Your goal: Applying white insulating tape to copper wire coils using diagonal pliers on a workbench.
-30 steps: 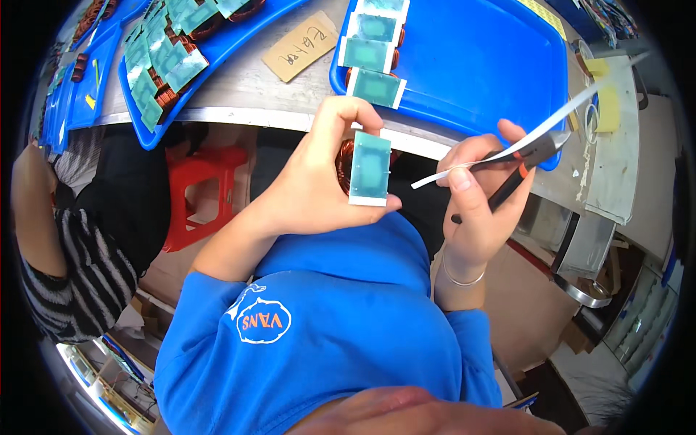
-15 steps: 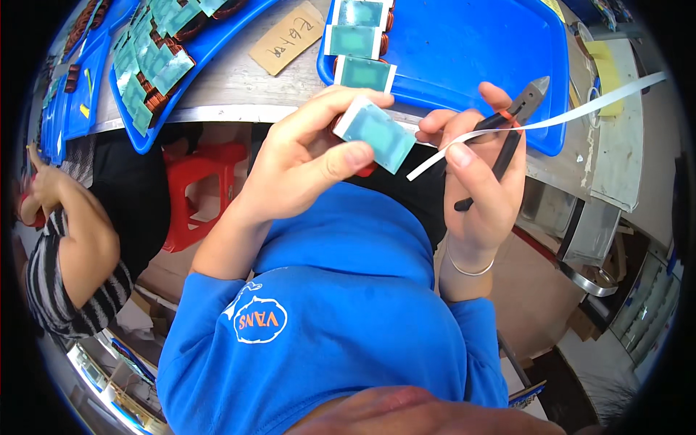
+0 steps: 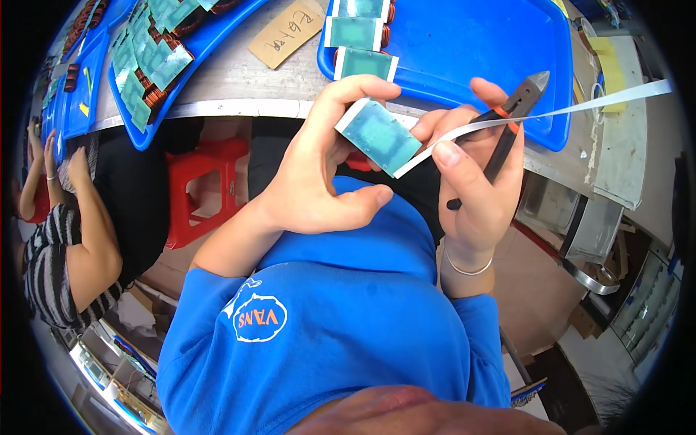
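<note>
My left hand point(image 3: 308, 181) holds a teal-faced coil block point(image 3: 380, 136), its fingers behind and along the top of it. The left thumb is lifted off the face. White strips run along the block's two short edges. Between thumb and fingers, my right hand point(image 3: 475, 181) pinches a long white tape strip point(image 3: 573, 107). The strip's near end lies along the block's right edge. Black-handled side cutters point(image 3: 528, 93) are also tucked in my right hand, jaws pointing up and right. The back of the block is mostly hidden.
A blue tray point(image 3: 471, 43) ahead has similar coil blocks point(image 3: 354, 32) along its left side. Another blue tray point(image 3: 210, 51) at left is piled with teal-faced copper coils. Cardboard point(image 3: 286, 32) lies between them. A person's arm point(image 3: 94, 232) and red stool point(image 3: 206, 188) are at left.
My left thumb has come off the block's face and swung down. The tape strip's end has moved left onto the block's edge. My right hand has shifted slightly left, cutters still held.
</note>
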A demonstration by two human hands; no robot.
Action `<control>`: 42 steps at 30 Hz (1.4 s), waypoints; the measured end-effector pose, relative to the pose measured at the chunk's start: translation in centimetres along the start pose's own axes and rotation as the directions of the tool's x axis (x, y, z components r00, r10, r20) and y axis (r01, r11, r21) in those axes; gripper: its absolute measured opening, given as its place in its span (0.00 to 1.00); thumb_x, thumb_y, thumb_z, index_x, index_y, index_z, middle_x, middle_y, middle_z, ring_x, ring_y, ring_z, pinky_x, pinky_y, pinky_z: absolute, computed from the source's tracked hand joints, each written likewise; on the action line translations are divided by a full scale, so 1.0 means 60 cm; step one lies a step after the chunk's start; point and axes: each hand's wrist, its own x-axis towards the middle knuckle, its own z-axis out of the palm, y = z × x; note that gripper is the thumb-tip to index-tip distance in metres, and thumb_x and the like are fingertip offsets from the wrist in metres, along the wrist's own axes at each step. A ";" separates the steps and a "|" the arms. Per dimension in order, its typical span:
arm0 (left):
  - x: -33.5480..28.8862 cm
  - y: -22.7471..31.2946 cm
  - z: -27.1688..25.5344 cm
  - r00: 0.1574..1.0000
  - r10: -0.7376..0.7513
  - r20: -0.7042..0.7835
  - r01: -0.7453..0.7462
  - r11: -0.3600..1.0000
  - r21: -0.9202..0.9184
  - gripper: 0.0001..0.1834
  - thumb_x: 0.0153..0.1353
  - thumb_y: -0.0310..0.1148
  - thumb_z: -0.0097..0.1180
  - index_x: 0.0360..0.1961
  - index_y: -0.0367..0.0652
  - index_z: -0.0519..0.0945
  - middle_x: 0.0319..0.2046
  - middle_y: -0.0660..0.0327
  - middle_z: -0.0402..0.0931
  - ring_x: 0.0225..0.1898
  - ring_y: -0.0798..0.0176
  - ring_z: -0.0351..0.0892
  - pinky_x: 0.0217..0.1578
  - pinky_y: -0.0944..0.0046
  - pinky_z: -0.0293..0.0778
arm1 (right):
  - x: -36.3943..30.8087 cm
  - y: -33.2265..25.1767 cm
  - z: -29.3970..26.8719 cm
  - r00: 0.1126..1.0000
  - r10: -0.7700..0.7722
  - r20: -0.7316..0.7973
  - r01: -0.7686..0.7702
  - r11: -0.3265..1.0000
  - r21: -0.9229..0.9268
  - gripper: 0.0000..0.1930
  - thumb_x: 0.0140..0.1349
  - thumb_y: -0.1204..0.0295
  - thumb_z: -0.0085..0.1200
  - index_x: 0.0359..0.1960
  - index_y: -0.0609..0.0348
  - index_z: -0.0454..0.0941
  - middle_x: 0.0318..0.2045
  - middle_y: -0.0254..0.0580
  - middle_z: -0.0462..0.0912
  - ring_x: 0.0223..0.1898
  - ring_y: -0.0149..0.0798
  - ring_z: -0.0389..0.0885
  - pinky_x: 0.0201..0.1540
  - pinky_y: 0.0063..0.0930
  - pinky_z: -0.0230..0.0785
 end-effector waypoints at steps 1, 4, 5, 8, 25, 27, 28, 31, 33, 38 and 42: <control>0.000 -0.001 0.002 0.999 0.006 -0.036 -0.005 1.000 0.024 0.41 0.37 0.26 0.56 0.57 0.38 0.54 0.42 0.54 0.63 0.48 0.61 0.65 0.50 0.63 0.62 | 0.000 0.001 0.000 1.000 -0.004 0.001 0.004 1.000 -0.012 0.27 0.51 0.82 0.52 0.54 0.67 0.56 0.30 0.41 0.75 0.37 0.34 0.75 0.43 0.29 0.70; 0.000 -0.001 0.000 1.000 0.023 -0.014 -0.023 0.998 0.054 0.41 0.36 0.26 0.55 0.57 0.38 0.54 0.42 0.54 0.63 0.48 0.60 0.65 0.51 0.62 0.61 | -0.002 0.001 0.000 1.000 -0.005 0.001 0.005 1.000 -0.022 0.27 0.51 0.83 0.52 0.54 0.67 0.56 0.31 0.41 0.74 0.37 0.34 0.75 0.43 0.29 0.70; 0.000 -0.001 0.000 1.000 0.022 -0.015 -0.021 0.998 0.054 0.41 0.36 0.26 0.55 0.57 0.38 0.54 0.42 0.54 0.63 0.48 0.60 0.65 0.51 0.62 0.61 | -0.002 0.001 0.000 1.000 -0.004 0.001 0.004 1.000 -0.021 0.27 0.51 0.83 0.52 0.54 0.67 0.56 0.31 0.41 0.74 0.37 0.33 0.75 0.44 0.29 0.70; 0.000 -0.002 0.000 1.000 0.022 -0.012 -0.022 0.998 0.054 0.41 0.37 0.26 0.55 0.57 0.38 0.54 0.42 0.54 0.63 0.49 0.60 0.65 0.51 0.62 0.61 | -0.003 0.004 0.000 1.000 -0.010 -0.002 0.010 1.000 -0.015 0.27 0.51 0.83 0.52 0.54 0.67 0.56 0.31 0.41 0.74 0.37 0.33 0.75 0.44 0.28 0.70; -0.003 -0.001 0.004 0.998 -0.019 -0.057 0.019 1.000 0.000 0.38 0.39 0.24 0.57 0.55 0.39 0.56 0.42 0.55 0.64 0.47 0.61 0.66 0.50 0.63 0.62 | -0.004 0.010 0.003 0.999 -0.024 0.027 0.025 1.000 -0.019 0.27 0.52 0.84 0.51 0.54 0.67 0.56 0.31 0.41 0.73 0.37 0.32 0.74 0.40 0.25 0.69; -0.003 -0.001 0.002 0.998 -0.023 -0.057 0.023 1.000 0.003 0.37 0.39 0.23 0.57 0.55 0.39 0.57 0.42 0.55 0.64 0.47 0.61 0.66 0.49 0.63 0.62 | -0.004 0.010 0.003 0.999 -0.031 0.039 0.032 0.999 -0.025 0.26 0.52 0.84 0.51 0.54 0.67 0.56 0.31 0.40 0.73 0.37 0.33 0.74 0.40 0.25 0.69; -0.003 -0.001 0.001 0.998 -0.026 -0.058 0.026 1.000 0.006 0.36 0.40 0.22 0.57 0.54 0.40 0.57 0.42 0.55 0.64 0.47 0.62 0.66 0.49 0.63 0.62 | -0.004 0.010 0.003 0.999 -0.038 0.038 0.040 0.998 -0.054 0.26 0.52 0.83 0.51 0.53 0.68 0.56 0.31 0.40 0.73 0.36 0.33 0.74 0.40 0.26 0.69; -0.005 -0.004 -0.002 0.999 -0.024 -0.049 0.025 1.000 0.017 0.36 0.40 0.23 0.57 0.53 0.40 0.58 0.41 0.54 0.64 0.46 0.61 0.66 0.49 0.63 0.63 | -0.005 0.012 0.003 0.998 -0.049 0.030 0.051 0.995 -0.085 0.25 0.53 0.83 0.51 0.53 0.68 0.57 0.31 0.40 0.73 0.36 0.33 0.74 0.40 0.26 0.69; -0.004 -0.006 -0.008 0.999 0.035 -0.016 -0.034 0.999 0.031 0.34 0.41 0.22 0.58 0.53 0.40 0.59 0.42 0.58 0.63 0.44 0.67 0.67 0.45 0.67 0.66 | -0.006 0.015 0.002 0.998 -0.054 0.023 0.056 0.995 -0.088 0.24 0.54 0.83 0.50 0.53 0.69 0.57 0.32 0.40 0.72 0.36 0.33 0.74 0.39 0.26 0.69; -0.001 -0.005 -0.009 0.995 0.097 0.020 -0.098 0.995 0.034 0.33 0.43 0.21 0.58 0.52 0.39 0.60 0.42 0.62 0.62 0.42 0.72 0.67 0.41 0.71 0.69 | -0.006 0.022 0.002 0.993 -0.116 0.013 0.117 0.988 -0.099 0.24 0.55 0.83 0.48 0.53 0.69 0.57 0.33 0.39 0.69 0.36 0.32 0.73 0.39 0.25 0.69; -0.001 -0.005 -0.008 0.995 0.092 0.023 -0.093 0.995 0.025 0.33 0.42 0.20 0.58 0.52 0.39 0.60 0.42 0.62 0.62 0.43 0.72 0.68 0.43 0.71 0.69 | -0.006 0.020 0.002 0.992 -0.125 0.015 0.126 0.986 -0.108 0.24 0.55 0.83 0.48 0.54 0.68 0.57 0.32 0.38 0.69 0.36 0.32 0.73 0.39 0.25 0.69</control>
